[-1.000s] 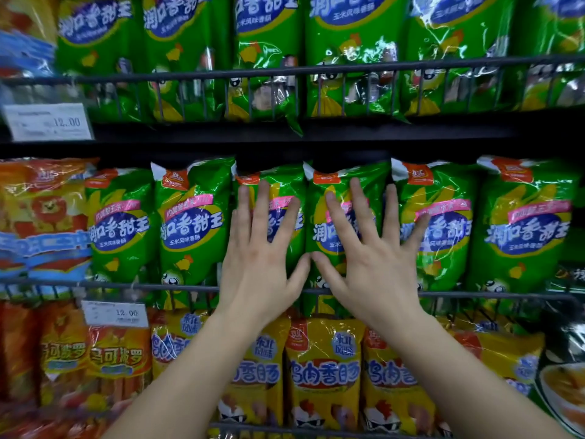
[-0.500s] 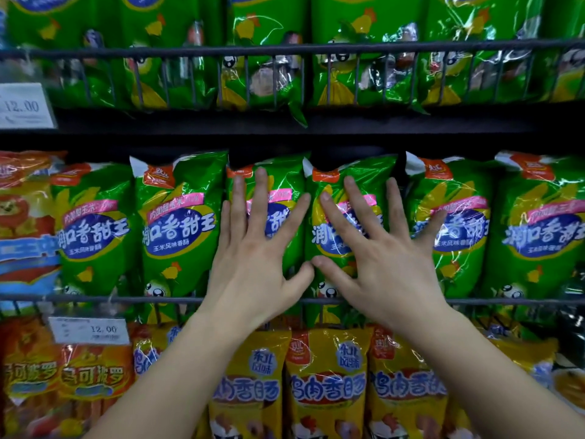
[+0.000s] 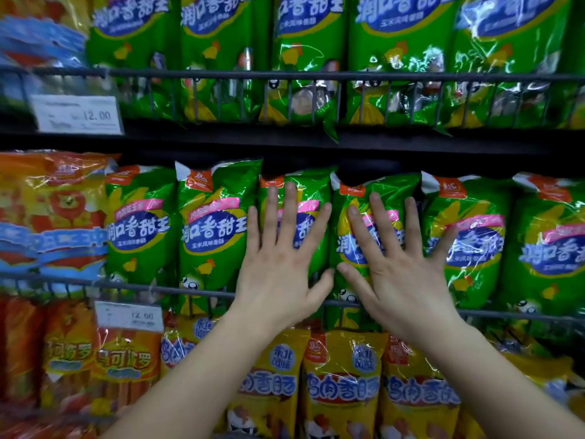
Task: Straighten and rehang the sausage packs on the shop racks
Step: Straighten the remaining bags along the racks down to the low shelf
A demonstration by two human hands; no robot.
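Green sausage packs stand in a row on the middle rack behind a wire rail (image 3: 196,291). My left hand (image 3: 278,267) lies flat with spread straight fingers on one green pack (image 3: 311,191). My right hand (image 3: 395,264) lies flat the same way on the neighbouring green pack (image 3: 380,191). The two thumbs nearly meet between the packs. More green packs (image 3: 212,229) (image 3: 468,236) stand on either side, upright and close together.
The top rack holds more green packs (image 3: 304,42) behind a wire rail. Yellow sausage packs (image 3: 342,384) fill the bottom rack, with orange packs (image 3: 126,359) at left. An orange and blue pack (image 3: 53,213) sits at far left. Price tags (image 3: 76,114) (image 3: 129,316) hang on the rails.
Both hands stay flat on the same two green packs; the fingers have shifted slightly higher on them. The view has tilted and drifted a little.
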